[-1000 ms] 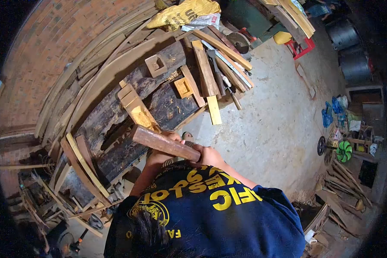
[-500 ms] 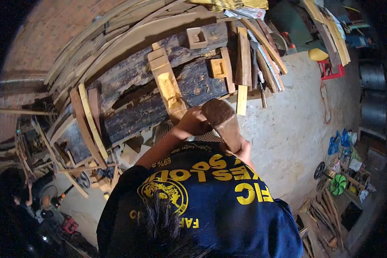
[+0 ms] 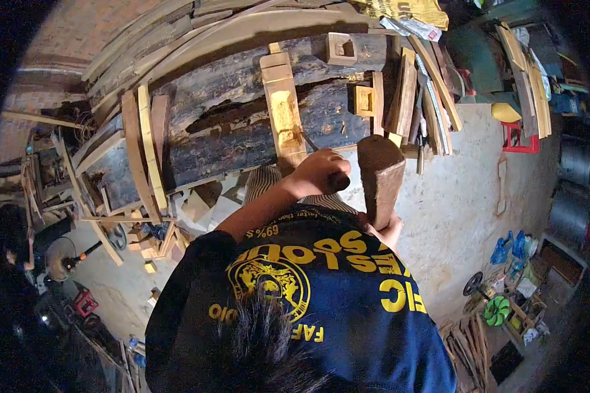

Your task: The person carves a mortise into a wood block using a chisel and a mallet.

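Observation:
My left hand (image 3: 319, 171) is closed round the dark handle of a chisel (image 3: 309, 142), whose narrow blade points at the near part of a carved wooden block (image 3: 282, 98). Hollows of fresh, paler wood show on the block's upper face. It lies across a dark, rough slab of timber (image 3: 229, 131). To the right, my right hand (image 3: 389, 232) grips the lower end of a thick wooden mallet (image 3: 381, 173). The mallet stands up beside my left hand, apart from the chisel handle.
Two small hollowed wooden blocks, one pale (image 3: 342, 49) and one yellowish (image 3: 364, 101), sit on the slab's far right. Wooden strips (image 3: 432, 98) and hand tools lie beyond them. Long planks (image 3: 141, 154) lean at the left. A red plastic frame (image 3: 520, 137) stands on the concrete floor.
The mallet has moved away from my left hand and now stands more upright, uncovering the chisel handle's end. The whole view has shifted and turned slightly.

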A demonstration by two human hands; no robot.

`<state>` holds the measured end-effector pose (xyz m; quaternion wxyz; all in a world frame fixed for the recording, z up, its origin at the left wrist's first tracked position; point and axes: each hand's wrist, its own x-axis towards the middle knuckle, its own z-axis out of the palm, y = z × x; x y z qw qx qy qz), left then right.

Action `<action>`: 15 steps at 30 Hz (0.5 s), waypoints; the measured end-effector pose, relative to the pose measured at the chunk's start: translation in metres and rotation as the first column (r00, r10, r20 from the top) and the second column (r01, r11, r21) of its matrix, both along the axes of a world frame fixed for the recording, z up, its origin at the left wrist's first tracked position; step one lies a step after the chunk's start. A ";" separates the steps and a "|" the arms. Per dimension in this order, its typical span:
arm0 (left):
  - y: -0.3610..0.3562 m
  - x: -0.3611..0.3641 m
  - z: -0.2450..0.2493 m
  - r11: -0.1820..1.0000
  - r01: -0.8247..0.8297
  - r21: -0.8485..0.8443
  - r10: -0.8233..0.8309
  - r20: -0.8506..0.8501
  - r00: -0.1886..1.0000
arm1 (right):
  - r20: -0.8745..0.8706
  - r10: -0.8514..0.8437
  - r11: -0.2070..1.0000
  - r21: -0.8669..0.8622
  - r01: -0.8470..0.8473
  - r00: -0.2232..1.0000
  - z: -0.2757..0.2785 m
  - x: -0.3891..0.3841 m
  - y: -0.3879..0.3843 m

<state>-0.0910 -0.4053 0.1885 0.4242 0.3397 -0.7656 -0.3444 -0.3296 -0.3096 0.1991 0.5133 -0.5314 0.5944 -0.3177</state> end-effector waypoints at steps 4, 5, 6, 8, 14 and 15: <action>-0.003 -0.010 -0.018 0.996 -0.084 -0.029 0.085 0.007 0.996 | -0.060 -0.007 1.000 0.005 0.008 0.998 -0.006 -0.004 0.002; -0.003 -0.011 -0.017 0.996 -0.090 -0.027 0.090 0.006 0.996 | -0.067 -0.024 0.999 0.025 0.025 0.997 -0.005 -0.004 0.002; -0.003 -0.011 -0.016 0.996 -0.080 -0.043 0.082 0.065 0.994 | -0.068 -0.019 0.999 0.027 0.020 0.998 -0.008 -0.006 0.003; -0.003 -0.013 -0.017 0.996 -0.072 -0.055 0.078 0.124 0.989 | -0.075 -0.033 0.999 0.023 0.035 0.997 -0.016 -0.010 0.007; -0.003 0.000 -0.013 0.947 0.319 0.031 -0.320 0.001 0.948 | 0.000 -0.109 0.993 -0.042 0.109 0.994 0.006 0.012 0.003; -0.004 0.003 -0.011 0.948 0.318 0.032 -0.318 -0.001 0.948 | -0.002 -0.107 0.993 -0.040 0.107 0.994 0.007 0.012 0.003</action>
